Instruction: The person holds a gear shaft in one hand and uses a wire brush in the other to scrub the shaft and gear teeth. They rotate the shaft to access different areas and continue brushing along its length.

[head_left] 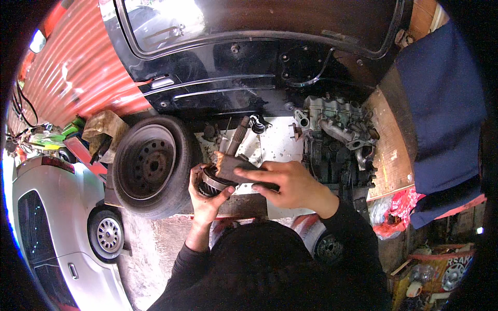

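Note:
My left hand (pixel 207 199) is closed around the rim of a round metal gear-like part (pixel 217 182). A splined metal shaft (pixel 239 136) rises behind it and seems joined to it, though the join is hidden. My right hand (pixel 290 184) grips a dark flat block (pixel 241 170) with a ragged yellowish edge, its index finger stretched along the top. The block lies against the round part and covers some of it. Just beyond the hands, a small dark ring-ended part (pixel 257 124) rests on the white work surface (pixel 281 142).
To the left stands a tyre on a steel rim (pixel 155 163), beside a cardboard box (pixel 105 129). An engine block (pixel 337 140) occupies the right side. A black vehicle door panel (pixel 218 67) closes off the back. A silver car (pixel 57 212) is at far left; blue cloth (pixel 441 114) hangs at right.

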Demonstrator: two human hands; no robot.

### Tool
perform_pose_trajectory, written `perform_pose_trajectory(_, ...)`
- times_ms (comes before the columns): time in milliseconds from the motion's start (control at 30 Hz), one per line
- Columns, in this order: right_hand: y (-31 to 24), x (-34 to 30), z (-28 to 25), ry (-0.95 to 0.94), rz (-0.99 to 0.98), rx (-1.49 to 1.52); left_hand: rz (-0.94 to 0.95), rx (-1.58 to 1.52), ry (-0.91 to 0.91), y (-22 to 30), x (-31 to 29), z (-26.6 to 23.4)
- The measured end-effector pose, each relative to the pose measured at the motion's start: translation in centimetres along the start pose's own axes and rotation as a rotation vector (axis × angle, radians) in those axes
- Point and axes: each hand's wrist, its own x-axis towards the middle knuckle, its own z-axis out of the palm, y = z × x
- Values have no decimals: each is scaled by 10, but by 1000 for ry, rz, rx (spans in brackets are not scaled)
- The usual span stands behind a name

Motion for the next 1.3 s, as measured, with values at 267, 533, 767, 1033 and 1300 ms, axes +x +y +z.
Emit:
perform_pose_trajectory(267, 31, 23, -33, 419, 225, 2, 222, 357, -36, 13, 3, -1)
perform_pose_trajectory(533, 36, 20, -23, 453, 190, -35, 216, 367, -9, 25, 13, 9)
perform_pose_trajectory(767, 13, -2, 2, 127, -17, -64, -15, -127, -34, 20, 16, 10)
perform_pose_trajectory(1033, 37, 6, -22, 522, -145, -46, -537, -904, -200, -13, -1, -5)
perform_pose_trajectory(1300, 51, 27, -49, 662, -199, -185, -610, -824, -133, -7, -10, 5)
